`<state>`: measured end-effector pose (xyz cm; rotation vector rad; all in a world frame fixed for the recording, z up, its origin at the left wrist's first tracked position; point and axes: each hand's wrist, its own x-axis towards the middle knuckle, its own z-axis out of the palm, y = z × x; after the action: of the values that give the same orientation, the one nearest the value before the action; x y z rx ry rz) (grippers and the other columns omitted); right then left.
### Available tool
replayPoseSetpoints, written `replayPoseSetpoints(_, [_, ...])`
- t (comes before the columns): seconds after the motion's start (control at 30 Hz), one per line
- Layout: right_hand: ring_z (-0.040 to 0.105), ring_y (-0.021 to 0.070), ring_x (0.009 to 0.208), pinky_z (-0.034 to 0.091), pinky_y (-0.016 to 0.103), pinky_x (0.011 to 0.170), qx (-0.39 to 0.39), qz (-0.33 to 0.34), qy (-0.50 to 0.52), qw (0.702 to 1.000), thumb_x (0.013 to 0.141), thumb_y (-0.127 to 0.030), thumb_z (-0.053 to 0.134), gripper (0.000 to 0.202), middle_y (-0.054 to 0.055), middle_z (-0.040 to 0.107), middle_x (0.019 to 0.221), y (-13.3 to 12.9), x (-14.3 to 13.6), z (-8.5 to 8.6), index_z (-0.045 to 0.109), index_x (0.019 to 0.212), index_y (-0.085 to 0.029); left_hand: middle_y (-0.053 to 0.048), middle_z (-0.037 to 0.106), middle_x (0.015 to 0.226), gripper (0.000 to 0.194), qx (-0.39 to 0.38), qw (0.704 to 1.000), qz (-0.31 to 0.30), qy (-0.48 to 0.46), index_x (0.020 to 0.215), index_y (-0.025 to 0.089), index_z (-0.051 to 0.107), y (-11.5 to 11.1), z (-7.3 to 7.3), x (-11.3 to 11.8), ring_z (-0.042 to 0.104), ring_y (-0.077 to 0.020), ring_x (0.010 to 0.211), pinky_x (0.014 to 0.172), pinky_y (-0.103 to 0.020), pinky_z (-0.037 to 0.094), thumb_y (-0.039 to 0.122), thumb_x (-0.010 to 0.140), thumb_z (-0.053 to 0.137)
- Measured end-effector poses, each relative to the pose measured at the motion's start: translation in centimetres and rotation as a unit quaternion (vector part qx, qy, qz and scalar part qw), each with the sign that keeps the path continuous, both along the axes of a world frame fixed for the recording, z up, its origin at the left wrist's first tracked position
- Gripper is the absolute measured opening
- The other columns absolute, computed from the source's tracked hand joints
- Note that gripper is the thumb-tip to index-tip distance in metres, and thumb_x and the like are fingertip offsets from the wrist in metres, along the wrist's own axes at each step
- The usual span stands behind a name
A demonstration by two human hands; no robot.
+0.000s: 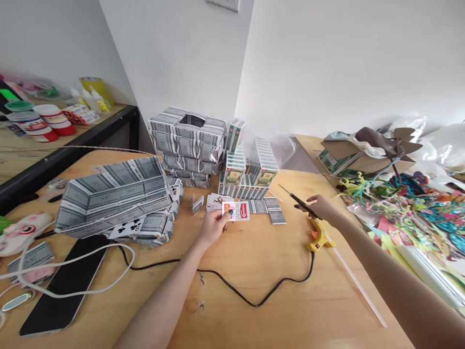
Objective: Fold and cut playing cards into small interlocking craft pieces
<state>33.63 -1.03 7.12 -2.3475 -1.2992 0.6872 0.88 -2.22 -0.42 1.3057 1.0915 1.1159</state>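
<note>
My left hand [215, 225] pinches a red-and-white playing card [240, 211] marked POKER, above the table's middle. Loose face-up cards [214, 201] lie just behind it, and patterned card backs [275, 211] lie to its right. A small folded card piece [197, 204] stands to the left. My right hand [322, 207] is closed around a black-handled tool [303, 204] with a thin metal blade pointing up and left; its exact kind is unclear. Directly below that hand lies a yellow hot glue gun [321, 238], with a clear glue stick [359, 286] trailing from its back.
Box shapes built of cards [187, 138] are stacked at the back, beside packed card decks [236, 169]. An open card-built tray [116, 194] leans at left, near a black phone [69, 286]. The black cord [236, 295] crosses in front; colourful scraps [417, 218] cover the right.
</note>
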Motion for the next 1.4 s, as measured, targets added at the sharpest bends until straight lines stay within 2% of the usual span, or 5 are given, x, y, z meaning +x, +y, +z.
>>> replayPoseSetpoints(0.13, [0.046, 0.0099, 0.041, 0.034, 0.022, 0.037, 0.046, -0.015, 0.283, 0.958, 0.056, -0.051, 0.070, 0.061, 0.001, 0.055, 0.060, -3.8, -3.5, -0.2, 0.047, 0.099, -0.014, 0.003, 0.045, 0.039, 0.033, -0.004, 0.999, 0.026, -0.018, 0.045, 0.016, 0.043, 0.0, -0.1, 0.2, 0.040, -0.0067, 0.035, 0.037, -0.019, 0.031, 0.035, 0.071, 0.052])
replayPoseSetpoints(0.47, [0.043, 0.0109, 0.060, 0.036, 0.023, 0.050, 0.064, 0.102, 0.574, 0.810, 0.074, -0.044, 0.059, 0.046, 0.003, 0.049, 0.077, -14.8, -14.0, -4.2, 0.051, 0.112, -0.019, 0.005, 0.042, 0.045, 0.030, -0.009, 0.996, 0.073, -0.051, 0.055, 0.016, 0.043, 0.3, -1.7, 0.1, 0.039, -0.0063, 0.040, 0.040, -0.018, 0.030, 0.038, 0.075, 0.047])
replayPoseSetpoints(0.7, [0.042, 0.0119, 0.057, 0.036, 0.025, 0.050, 0.046, 0.037, 0.683, 0.728, 0.071, -0.053, 0.057, 0.053, 0.005, 0.050, 0.077, -15.5, -20.4, -6.5, 0.054, 0.110, -0.018, 0.003, 0.043, 0.051, 0.030, 0.003, 0.993, 0.122, -0.001, 0.055, 0.017, 0.041, 0.6, -2.8, -0.3, 0.039, -0.0078, 0.047, 0.042, -0.019, 0.030, 0.038, 0.076, 0.045])
replayPoseSetpoints(1.2, [0.038, 0.0095, 0.056, 0.032, 0.022, 0.048, 0.045, -0.006, 0.724, 0.688, 0.069, -0.050, 0.062, 0.048, 0.001, 0.045, 0.071, -12.9, -23.1, -6.0, 0.055, 0.103, -0.017, 0.000, 0.054, 0.050, 0.030, 0.020, 0.992, 0.102, 0.073, 0.060, 0.017, 0.047, 0.7, -1.8, -0.2, 0.052, -0.0115, 0.044, 0.044, -0.021, 0.040, 0.040, 0.079, 0.041])
replayPoseSetpoints(1.4, [0.037, 0.0087, 0.051, 0.030, 0.022, 0.045, 0.062, 0.019, 0.692, 0.719, 0.068, -0.049, 0.063, 0.047, 0.001, 0.046, 0.069, -12.0, -23.0, -5.7, 0.057, 0.101, -0.016, -0.002, 0.060, 0.061, 0.028, 0.006, 0.996, 0.091, -0.001, 0.069, 0.017, 0.050, 1.4, -2.6, -0.8, 0.058, -0.0148, 0.054, 0.049, -0.024, 0.047, 0.042, 0.079, 0.042])
